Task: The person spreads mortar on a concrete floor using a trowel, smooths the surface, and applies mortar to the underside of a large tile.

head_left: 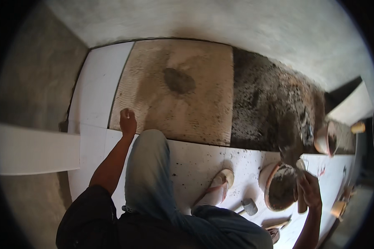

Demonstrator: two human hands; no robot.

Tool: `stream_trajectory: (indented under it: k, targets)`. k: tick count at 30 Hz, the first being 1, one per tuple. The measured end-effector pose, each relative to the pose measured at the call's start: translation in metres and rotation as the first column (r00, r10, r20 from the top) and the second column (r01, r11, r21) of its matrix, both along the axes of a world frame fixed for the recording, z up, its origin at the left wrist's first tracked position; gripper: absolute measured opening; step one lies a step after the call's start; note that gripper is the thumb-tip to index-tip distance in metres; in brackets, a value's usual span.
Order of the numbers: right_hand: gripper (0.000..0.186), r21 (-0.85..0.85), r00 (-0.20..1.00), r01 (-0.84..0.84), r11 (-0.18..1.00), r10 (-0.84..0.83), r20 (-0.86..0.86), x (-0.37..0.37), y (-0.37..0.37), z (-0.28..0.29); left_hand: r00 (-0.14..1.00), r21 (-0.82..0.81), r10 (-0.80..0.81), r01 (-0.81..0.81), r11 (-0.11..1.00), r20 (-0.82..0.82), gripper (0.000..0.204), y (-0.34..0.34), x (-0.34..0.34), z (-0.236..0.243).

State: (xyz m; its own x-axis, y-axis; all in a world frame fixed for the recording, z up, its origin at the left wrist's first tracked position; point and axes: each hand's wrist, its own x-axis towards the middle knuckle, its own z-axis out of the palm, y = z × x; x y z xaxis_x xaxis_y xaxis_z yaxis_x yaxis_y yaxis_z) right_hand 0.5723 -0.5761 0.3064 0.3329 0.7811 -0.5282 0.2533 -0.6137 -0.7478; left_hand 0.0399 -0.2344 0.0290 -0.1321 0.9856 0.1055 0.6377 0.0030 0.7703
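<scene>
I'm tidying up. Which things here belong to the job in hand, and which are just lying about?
Belong, it seems:
- trowel, in the right hand
- bucket of grey mix
- ridged slab, by the left hand
- mallet, probably

Just lying about, probably:
- small yellow object
- pale angled panel

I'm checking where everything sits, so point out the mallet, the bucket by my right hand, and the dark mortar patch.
Mallet (pixel 249 206): head camera view, on its grey head.
Bucket (pixel 265 179): head camera view, on its outer left wall.
Dark mortar patch (pixel 179 81): head camera view, on its middle.
</scene>
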Motion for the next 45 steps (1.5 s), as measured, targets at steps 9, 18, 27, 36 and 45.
stream_trajectory:
  k: [9, 18, 27, 36, 45]
  targets:
    - [0.048, -0.154, 0.691, -0.430, 0.890, 0.434, 0.578, -0.165, 0.340, -0.152, 0.804, -0.182, 0.251, -0.401, 0.898, -0.539, 0.066, -0.034, -0.074, -0.072]
    - [0.047, -0.253, 0.600, -0.335, 0.908, 0.412, 0.686, -0.264, 0.396, -0.192, 0.816, -0.257, 0.174, -0.364, 0.895, -0.551, 0.068, -0.035, -0.084, -0.047]
    - [0.044, -0.224, 0.540, -0.245, 0.944, 0.324, 0.777, -0.231, 0.364, -0.222, 0.814, -0.235, 0.157, -0.337, 0.912, -0.559, 0.070, -0.030, -0.082, -0.050]
    - [0.043, -0.301, 0.416, -0.483, 0.822, 0.518, 0.747, -0.172, 0.411, -0.191, 0.780, -0.215, 0.162, -0.356, 0.909, -0.605, 0.069, -0.028, -0.080, -0.062]
    - [0.046, -0.245, 0.562, -0.477, 0.844, 0.507, 0.653, -0.105, 0.495, -0.214, 0.766, -0.250, 0.168, -0.396, 0.884, -0.620, 0.067, -0.030, -0.082, -0.061]
